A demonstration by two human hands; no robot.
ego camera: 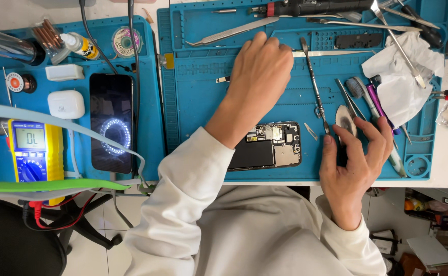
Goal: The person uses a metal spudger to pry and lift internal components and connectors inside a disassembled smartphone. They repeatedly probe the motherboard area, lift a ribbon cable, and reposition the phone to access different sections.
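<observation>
My left hand (262, 69) reaches across the blue work mat (203, 102), knuckles up and fingers curled down at the mat's upper tray edge; its fingertips are hidden. A thin pale strip (336, 52) runs right from under them. An opened phone (272, 145) with bare circuit board and black battery lies below my forearm. My right hand (357, 156) rests at the mat's front right, thumb and fingers apart around a small oval pick (344, 120). Just left of its thumb lies a slim metal spudger (313, 82).
A crumpled white tissue (400, 76), a brush (359, 89), tweezers (231, 33) and several other metal tools lie on the mat. On the left mat are a dark phone showing a glowing ring (111, 122), a yellow multimeter (29, 151), a white earbud case (65, 105) and cables.
</observation>
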